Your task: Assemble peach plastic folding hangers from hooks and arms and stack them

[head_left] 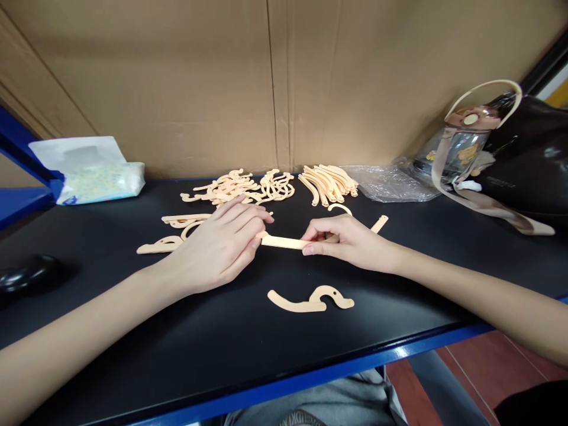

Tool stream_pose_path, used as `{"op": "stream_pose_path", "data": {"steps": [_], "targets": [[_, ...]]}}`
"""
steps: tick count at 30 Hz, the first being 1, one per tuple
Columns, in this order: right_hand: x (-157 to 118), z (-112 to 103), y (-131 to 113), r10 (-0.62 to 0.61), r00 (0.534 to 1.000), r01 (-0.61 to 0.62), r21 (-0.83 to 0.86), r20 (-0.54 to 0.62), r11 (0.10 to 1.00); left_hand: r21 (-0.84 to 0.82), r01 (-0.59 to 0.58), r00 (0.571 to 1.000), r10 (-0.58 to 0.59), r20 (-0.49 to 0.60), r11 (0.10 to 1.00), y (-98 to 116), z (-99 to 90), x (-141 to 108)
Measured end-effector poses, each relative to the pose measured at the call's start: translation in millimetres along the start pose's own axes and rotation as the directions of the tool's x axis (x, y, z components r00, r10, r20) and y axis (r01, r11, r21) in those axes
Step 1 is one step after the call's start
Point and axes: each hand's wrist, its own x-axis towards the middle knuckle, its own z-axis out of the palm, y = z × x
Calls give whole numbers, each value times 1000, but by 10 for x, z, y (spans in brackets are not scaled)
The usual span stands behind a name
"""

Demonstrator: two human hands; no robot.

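Observation:
A beige plastic hanger arm (pixel 284 242) is held level above the table between my two hands. My left hand (pixel 224 242) pinches its left end, with the thumb below and the other fingers stretched over the top. My right hand (pixel 344 239) grips the right end between thumb and fingers. Its fingers partly hide another beige piece beneath. Closer to me lies a beige curved arm with a hooked part (pixel 310 300) against it. Left of my left hand are several joined beige pieces (pixel 160 245), partly covered by that hand. A curved hook piece (pixel 341 208) shows behind my right hand.
At the back lie a pile of hooked beige pieces (pixel 237 188) and a stack of curved arms (pixel 328 182). A clear plastic bag (pixel 393 182), a strapped water bottle (pixel 465 145) and a black bag (pixel 528 160) sit right. A tissue pack (pixel 102 182) and black mouse (pixel 29 275) are left.

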Motion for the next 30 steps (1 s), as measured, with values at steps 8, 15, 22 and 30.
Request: {"op": "stream_pose_path", "data": {"steps": [8,15,22,30], "targets": [[11,12,3,-13,1000,13,-49,11,999,-1,22,999,-22,-25,1000,14,20,25],[5,26,-31,-141,990,134,-257,-7,957,-327,267,964,-257,72,907,144,29,-15],[-44,97,-79,-269,963,226,-460,-28,859,-242,172,983,-150,106,955,186,6,-15],[-53,92,-103,-247,968,182,-534,-52,826,-273,171,983,-144,117,947,155,41,-9]]}}
